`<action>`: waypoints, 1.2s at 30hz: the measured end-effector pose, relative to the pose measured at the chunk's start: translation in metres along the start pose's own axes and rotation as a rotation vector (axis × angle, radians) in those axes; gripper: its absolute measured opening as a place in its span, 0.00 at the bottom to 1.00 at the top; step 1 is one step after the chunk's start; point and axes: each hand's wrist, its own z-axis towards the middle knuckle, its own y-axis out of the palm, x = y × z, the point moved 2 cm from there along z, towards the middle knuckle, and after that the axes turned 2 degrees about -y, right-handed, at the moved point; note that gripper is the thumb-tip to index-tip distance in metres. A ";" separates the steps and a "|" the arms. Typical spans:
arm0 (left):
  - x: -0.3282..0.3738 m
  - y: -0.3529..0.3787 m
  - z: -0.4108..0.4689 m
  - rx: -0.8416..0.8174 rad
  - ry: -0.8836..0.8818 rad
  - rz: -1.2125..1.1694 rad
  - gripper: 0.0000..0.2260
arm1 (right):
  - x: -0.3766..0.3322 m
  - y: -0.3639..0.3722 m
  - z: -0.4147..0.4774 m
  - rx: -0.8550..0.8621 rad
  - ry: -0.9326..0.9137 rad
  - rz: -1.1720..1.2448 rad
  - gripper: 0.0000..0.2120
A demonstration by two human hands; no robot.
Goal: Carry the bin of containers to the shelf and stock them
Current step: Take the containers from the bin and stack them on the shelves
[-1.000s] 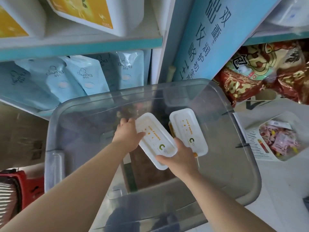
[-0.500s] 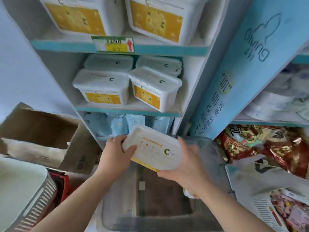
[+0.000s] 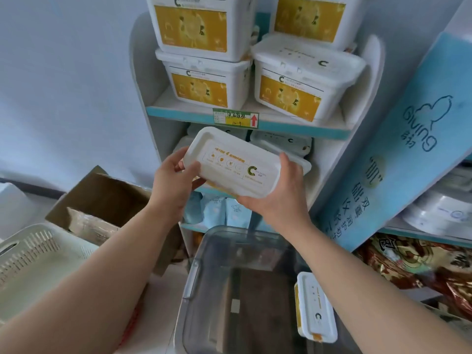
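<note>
White shelving point(image 3: 255, 121) faces the person, whose left hand point(image 3: 176, 180) and right hand point(image 3: 278, 198) clasp a white lidded container point(image 3: 229, 162) by its ends just above them; ideally keep it level and slide it onto the matching containers point(image 3: 281, 144) just beyond, above the clear bin point(image 3: 194, 277).

The held container point(image 3: 231, 163) covers most of the white tubs point(image 3: 281, 144) on the middle shelf behind it, so their number cannot be told. Its underside is out of sight, and the fingers point(image 3: 195, 183) of the left hand point(image 3: 173, 182) vanish beneath it. The small print on its lid is too fine to read. The top-row tubs point(image 3: 191, 24) are cut off by the upper edge. The handwritten price tag point(image 3: 235, 118) is illegible. Inside the clear bin point(image 3: 194, 277) the far contents blur into dark shapes — only one container point(image 3: 316, 307) is plain. The pale blue pouches point(image 3: 217, 210) are partly hidden behind both wrists.
</note>
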 end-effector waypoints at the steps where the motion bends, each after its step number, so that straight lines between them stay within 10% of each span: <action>1: 0.003 0.000 0.005 -0.002 0.004 -0.002 0.14 | -0.001 0.003 0.007 -0.003 0.005 -0.017 0.53; 25: -0.002 0.007 0.083 -0.015 0.090 -0.188 0.08 | 0.013 0.054 0.068 0.057 0.153 0.347 0.47; 36: -0.038 0.014 0.080 -0.057 0.085 0.296 0.33 | 0.020 0.073 0.067 0.048 0.171 0.392 0.36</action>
